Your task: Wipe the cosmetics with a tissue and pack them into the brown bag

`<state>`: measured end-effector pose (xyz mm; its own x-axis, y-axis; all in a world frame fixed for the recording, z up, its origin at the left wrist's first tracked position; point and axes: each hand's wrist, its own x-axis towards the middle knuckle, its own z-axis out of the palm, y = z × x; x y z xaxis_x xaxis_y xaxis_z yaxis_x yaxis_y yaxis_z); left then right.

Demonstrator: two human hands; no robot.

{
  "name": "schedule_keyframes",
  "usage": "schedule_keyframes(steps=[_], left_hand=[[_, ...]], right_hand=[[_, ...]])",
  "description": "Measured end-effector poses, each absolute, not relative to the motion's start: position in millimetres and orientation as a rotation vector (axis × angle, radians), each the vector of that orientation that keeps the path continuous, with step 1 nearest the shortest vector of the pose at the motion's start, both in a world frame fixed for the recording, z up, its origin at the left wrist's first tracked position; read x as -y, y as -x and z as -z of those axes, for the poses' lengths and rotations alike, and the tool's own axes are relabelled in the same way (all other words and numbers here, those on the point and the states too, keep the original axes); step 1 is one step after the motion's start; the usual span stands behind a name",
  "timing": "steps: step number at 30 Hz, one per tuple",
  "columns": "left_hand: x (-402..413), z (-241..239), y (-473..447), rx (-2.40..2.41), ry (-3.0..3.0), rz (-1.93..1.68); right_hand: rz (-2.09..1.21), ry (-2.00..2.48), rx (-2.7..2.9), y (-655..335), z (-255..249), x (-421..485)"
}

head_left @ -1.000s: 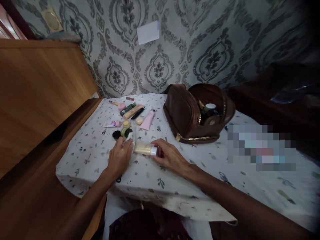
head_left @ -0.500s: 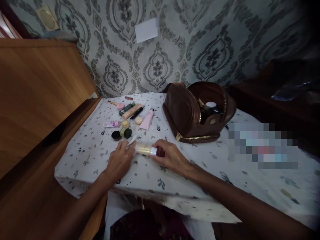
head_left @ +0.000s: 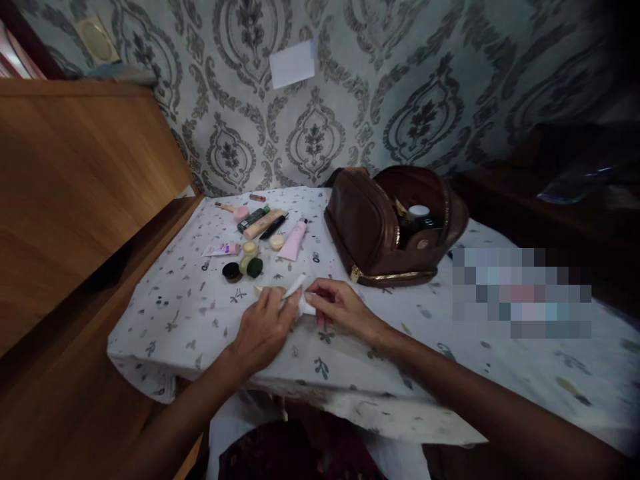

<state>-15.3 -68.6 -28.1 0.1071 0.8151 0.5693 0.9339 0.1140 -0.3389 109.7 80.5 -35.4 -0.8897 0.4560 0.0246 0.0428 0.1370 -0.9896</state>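
Note:
My left hand (head_left: 265, 327) is closed around a white tissue (head_left: 296, 287), pressing it about a pale yellow bottle (head_left: 258, 291). Most of the bottle is hidden by that hand, and only a bit of its end shows at the left. At the other end, the fingers of my right hand (head_left: 347, 312) pinch the white cap (head_left: 307, 309). Just beyond my hands lie a dark-lidded green jar (head_left: 255, 267), a black-lidded jar (head_left: 231, 271) and a pink squeeze tube (head_left: 294, 240).
A brown cosmetic bag (head_left: 365, 227) stands unzipped at the back right, with items inside. Several tubes, including a beige tube (head_left: 265, 224), lie at the back left of the patterned tablecloth (head_left: 200, 347). A wooden panel (head_left: 90, 153) borders the left side.
My left hand has slid right along the bottle with the tissue, close to my right hand. The bottle's yellow middle is now covered. My right hand stays at the cap end.

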Motion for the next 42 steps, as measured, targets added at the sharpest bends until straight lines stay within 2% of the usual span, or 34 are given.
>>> schedule_keyframes(steps=[7, 14, 19, 24, 27, 34, 36, 39, 42], left_hand=[[67.8, 25.9, 63.0, 2.033, 1.489, 0.228], [53.7, 18.2, 49.0, 1.699, 1.460, 0.309], [46.1, 17.6, 8.9, 1.514, 1.636, 0.411], [40.0, 3.1, 29.0, 1.535, 1.525, 0.558], [31.4, -9.9, 49.9, 1.809, 1.315, 0.870], [-0.7, -9.3, 10.9, 2.061, 0.931, 2.231], [-5.9, -5.7, -3.5, 2.066, 0.814, 2.497], [-7.7, -7.5, -9.3, 2.034, 0.731, 2.619], [-8.2, -16.5, -1.5, 2.112, 0.603, 2.582]], right_hand=[[-2.088, 0.537, 1.898, -109.1, 29.9, -83.1], [-2.540, 0.417, 1.529, -108.8, 32.5, -84.9], [-2.634, 0.324, 1.260, -108.3, 34.0, -85.7], [-2.738, 0.186, 1.170, -110.7, 27.9, -85.7], [-2.739, 0.137, 1.137, -112.0, 25.5, -85.0], [-2.580, 0.099, 1.219, -109.6, 27.1, -80.9], [-2.497, 0.108, 1.262, -109.1, 27.6, -81.2], [-2.381, 0.128, 1.348, -106.7, 28.8, -81.6], [-2.290, 0.069, 1.494, -103.1, 29.6, -79.8]])
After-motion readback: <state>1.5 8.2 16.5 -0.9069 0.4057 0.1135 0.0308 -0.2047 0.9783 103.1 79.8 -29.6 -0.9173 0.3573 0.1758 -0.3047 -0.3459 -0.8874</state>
